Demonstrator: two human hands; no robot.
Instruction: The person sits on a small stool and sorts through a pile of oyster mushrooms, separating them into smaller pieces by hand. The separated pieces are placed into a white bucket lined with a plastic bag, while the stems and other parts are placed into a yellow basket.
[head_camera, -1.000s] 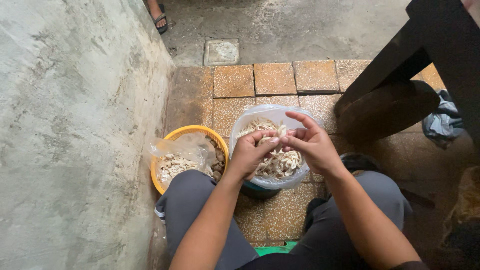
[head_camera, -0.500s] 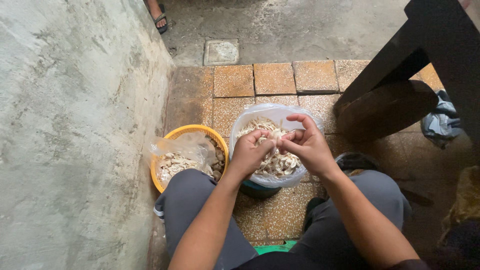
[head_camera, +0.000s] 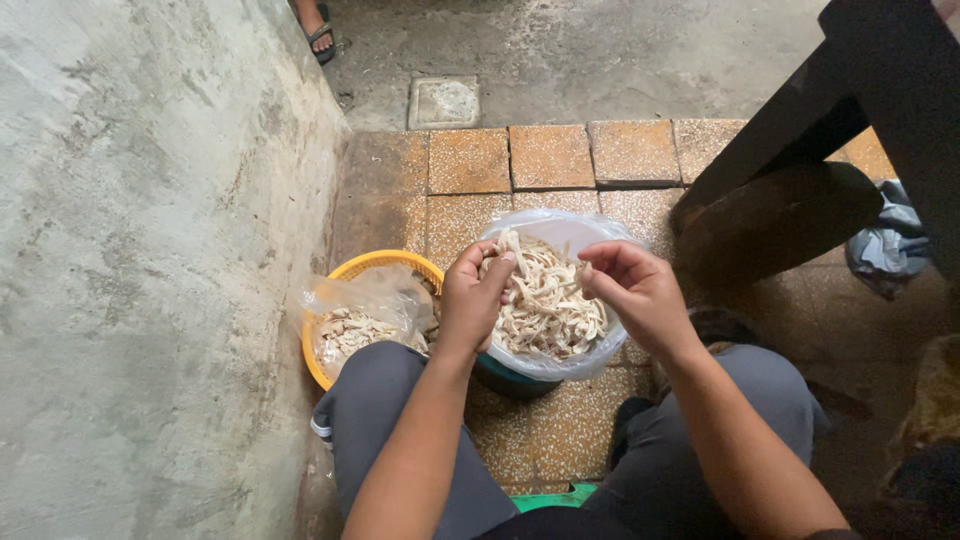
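A container lined with a clear plastic bag (head_camera: 560, 232) sits on the tiled floor between my knees, filled with pale stringy pieces (head_camera: 548, 310). My left hand (head_camera: 472, 298) hovers over its left rim and pinches one pale strip between thumb and fingers. My right hand (head_camera: 632, 292) is over the right side, fingers curled around another small pale piece. The two hands are a little apart. To the left stands an orange basket (head_camera: 372, 264) lined with a plastic bag (head_camera: 360, 300) holding more pale pieces.
A rough concrete wall (head_camera: 150, 250) rises close on the left. A dark wooden furniture leg (head_camera: 780, 150) slants at upper right, with a grey crumpled bag (head_camera: 885, 240) behind it. Another person's sandalled foot (head_camera: 318, 28) shows at the top. A green object (head_camera: 555, 495) lies under my legs.
My hands were pressed together over the bag a second ago. They have drawn apart, each holding a bit of the pale material.
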